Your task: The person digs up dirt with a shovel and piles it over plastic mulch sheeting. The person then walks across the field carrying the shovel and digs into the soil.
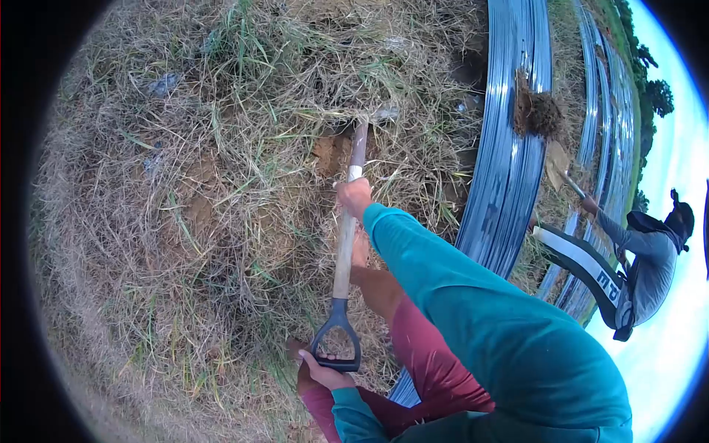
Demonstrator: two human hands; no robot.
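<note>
Shovel (345, 251) stands across the middle of the frame in the head view, its far end in matted grass (244, 170) just above centre. The right hand (355, 195) is closed around the shaft; the left hand (327, 375), below it, has its fingers curled round the bar of the D-handle (339, 317).

The wearer's bare lower leg (375, 289) shows close beside the shaft, so a glancing push could bring the tool against it. Tangled stems could snag the blade, and heavy prying against packed soil could strain the shaft or make it twist in the grip. At upper right, a co-worker's tool (556, 166) is near the plastic sheeting (509, 140); a careless edge might tear it.

The blade is lost in grass and earth, so its depth and angle cannot be told. A pale patch beside it is unclear. The wearer's feet are hard to make out, the left forearm is cut off at the bottom edge, and the dark rim hides the corners.
</note>
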